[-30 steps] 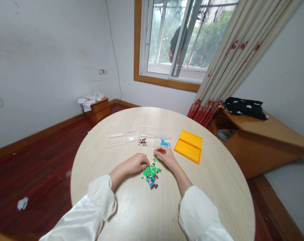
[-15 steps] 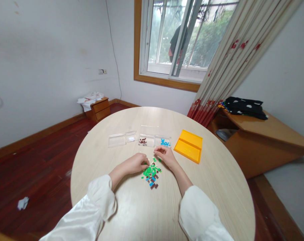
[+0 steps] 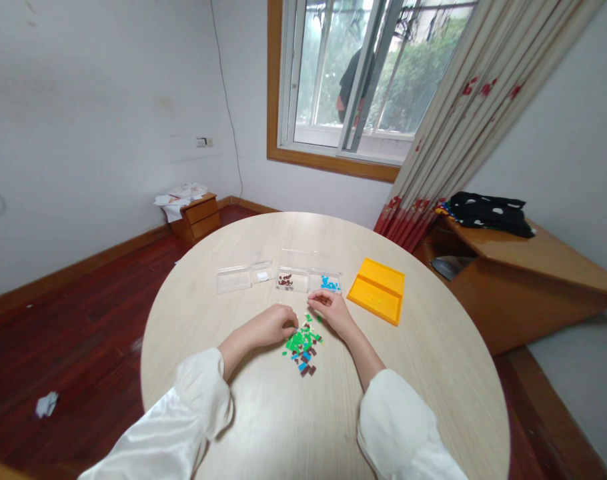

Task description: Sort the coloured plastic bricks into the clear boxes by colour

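Observation:
A small heap of tiny bricks [image 3: 301, 347], green, blue, brown and white, lies on the round pale wooden table [image 3: 263, 413] in front of me. My left hand [image 3: 271, 325] rests at the heap's upper left edge with fingers curled and fingertips pinched on the pieces there. My right hand [image 3: 329, 310] sits just beyond the heap on the right, fingers curled inward; what they hold is hidden. Behind the hands stand clear plastic boxes: one with brown bricks [image 3: 291, 281], one with blue bricks [image 3: 326, 283].
Two more clear boxes [image 3: 233, 280] stand to the left, and a yellow tray [image 3: 376, 291] to the right. A wooden desk with dark cloth [image 3: 488, 213] is at far right. A person stands outside the window [image 3: 351, 83].
Almost nothing differs. My left hand's fingertips have shifted slightly at the heap's edge; my right hand stays put.

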`<state>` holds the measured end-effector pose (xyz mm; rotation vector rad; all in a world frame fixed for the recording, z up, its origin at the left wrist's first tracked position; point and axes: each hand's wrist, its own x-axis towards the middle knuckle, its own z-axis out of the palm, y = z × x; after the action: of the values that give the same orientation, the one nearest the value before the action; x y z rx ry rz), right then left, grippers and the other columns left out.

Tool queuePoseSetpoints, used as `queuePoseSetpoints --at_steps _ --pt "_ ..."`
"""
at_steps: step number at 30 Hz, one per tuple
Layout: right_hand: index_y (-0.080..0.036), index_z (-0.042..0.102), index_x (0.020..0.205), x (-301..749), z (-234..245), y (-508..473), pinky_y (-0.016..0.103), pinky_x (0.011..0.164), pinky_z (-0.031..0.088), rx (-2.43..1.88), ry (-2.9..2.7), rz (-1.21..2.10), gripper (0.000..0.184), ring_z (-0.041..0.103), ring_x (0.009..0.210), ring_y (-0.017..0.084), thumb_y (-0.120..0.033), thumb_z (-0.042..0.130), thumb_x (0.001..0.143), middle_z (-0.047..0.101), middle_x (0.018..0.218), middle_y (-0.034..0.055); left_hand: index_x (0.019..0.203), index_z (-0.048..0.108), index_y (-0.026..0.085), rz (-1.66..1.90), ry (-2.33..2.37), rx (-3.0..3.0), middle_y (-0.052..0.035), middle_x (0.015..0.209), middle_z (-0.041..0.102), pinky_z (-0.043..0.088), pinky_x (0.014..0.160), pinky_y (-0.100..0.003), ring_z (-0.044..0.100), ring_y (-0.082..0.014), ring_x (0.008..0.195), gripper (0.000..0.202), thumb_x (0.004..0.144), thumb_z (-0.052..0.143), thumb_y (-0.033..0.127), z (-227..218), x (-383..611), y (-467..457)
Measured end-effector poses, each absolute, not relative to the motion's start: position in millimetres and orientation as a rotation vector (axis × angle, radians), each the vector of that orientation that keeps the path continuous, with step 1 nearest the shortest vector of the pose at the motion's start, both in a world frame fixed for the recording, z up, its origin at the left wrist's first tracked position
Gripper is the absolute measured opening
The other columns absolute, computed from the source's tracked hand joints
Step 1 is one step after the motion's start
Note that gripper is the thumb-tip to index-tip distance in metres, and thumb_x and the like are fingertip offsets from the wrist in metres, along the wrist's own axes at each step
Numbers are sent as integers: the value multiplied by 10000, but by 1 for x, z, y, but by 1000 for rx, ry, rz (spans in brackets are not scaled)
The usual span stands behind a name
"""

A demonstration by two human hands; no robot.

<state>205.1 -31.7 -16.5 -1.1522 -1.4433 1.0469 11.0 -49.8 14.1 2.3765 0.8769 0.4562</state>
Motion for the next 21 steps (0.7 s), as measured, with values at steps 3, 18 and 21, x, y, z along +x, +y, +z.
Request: queuePoseSetpoints --at_steps 3,18,21 --pt "-183 669 775 205 -18 -31 297 671 456 -1147 -1435 1050 236 571 687 151 -360 695 621 659 743 18 794 699 153 439 880 2401 -35 721 665 395 649 -222 552 -141 657 205 720 517 97 13 11 -50" --pt "-186 708 807 206 -19 -31 309 694 453 -1149 -1469 1051 222 592 715 162 -346 669 658 695 793 35 729 679 135 450 962 2369 -57 720 667 410 661 -233 556 -149 658 226 685 469 65 15 17 -54" --pt "-185 713 798 206 -19 -31 313 700 448 -1151 -1474 1031 226 592 720 166 -363 662 667 700 797 41 717 673 128 504 977 2308 -43 695 644 395 627 -222 534 -133 629 217 670 471 62 15 16 -54"
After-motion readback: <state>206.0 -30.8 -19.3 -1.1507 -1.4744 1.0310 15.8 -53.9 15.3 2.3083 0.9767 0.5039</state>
